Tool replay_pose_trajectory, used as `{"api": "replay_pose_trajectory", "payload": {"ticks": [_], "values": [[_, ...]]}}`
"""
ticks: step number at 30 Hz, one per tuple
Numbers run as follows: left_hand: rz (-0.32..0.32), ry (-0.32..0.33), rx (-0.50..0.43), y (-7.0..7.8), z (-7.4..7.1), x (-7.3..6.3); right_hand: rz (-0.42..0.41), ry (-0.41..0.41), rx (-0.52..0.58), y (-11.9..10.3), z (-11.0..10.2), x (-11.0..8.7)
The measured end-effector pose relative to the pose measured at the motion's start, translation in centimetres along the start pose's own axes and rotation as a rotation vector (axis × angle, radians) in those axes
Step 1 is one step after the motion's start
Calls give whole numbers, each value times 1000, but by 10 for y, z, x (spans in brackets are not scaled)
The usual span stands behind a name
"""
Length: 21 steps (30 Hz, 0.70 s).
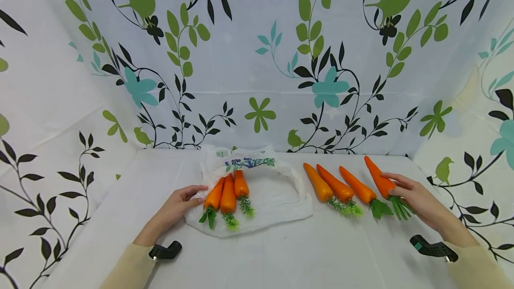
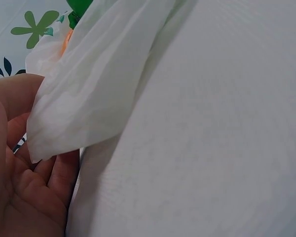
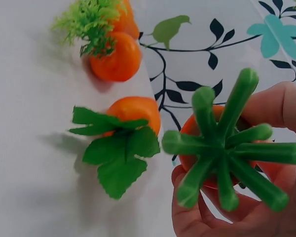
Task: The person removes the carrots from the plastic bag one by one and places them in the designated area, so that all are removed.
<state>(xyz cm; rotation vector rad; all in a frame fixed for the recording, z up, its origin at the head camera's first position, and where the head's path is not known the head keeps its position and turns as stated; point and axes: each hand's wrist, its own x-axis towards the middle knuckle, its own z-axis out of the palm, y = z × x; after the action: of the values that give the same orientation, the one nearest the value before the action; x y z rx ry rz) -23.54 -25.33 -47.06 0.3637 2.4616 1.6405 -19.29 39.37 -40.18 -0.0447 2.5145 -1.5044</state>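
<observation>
At the left, my left hand (image 1: 183,203) pinches the edge of a white plastic bag (image 1: 281,220), which shows between thumb and fingers in the left wrist view. On the bag lie three toy carrots (image 1: 228,195) with green tops toward me. My right hand (image 1: 415,200) grips the rightmost toy carrot (image 1: 375,175) near its top; its stubby green stems (image 3: 222,148) face the right wrist camera. Just left of it lies a carrot with a broad leafy top (image 3: 121,153). Two more carrots (image 1: 319,184) with feathery tops lie further left, beside the bag.
A white cloth covers the table (image 1: 281,258). Behind it hangs a curtain (image 1: 241,79) printed with birds, leaves and flowers, which also runs down both sides. Each wrist wears a black camera mount (image 1: 165,250).
</observation>
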Motion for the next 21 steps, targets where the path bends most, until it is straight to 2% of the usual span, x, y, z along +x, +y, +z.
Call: {"api": "replay_pose_trajectory", "payload": {"ticks": [6, 21], "values": [[-10, -2, 6, 1, 1, 0, 44, 2, -13, 12, -3, 5], [-35, -5, 12, -1, 0, 0, 34, 30, -65, 35, -3, 10]]}}
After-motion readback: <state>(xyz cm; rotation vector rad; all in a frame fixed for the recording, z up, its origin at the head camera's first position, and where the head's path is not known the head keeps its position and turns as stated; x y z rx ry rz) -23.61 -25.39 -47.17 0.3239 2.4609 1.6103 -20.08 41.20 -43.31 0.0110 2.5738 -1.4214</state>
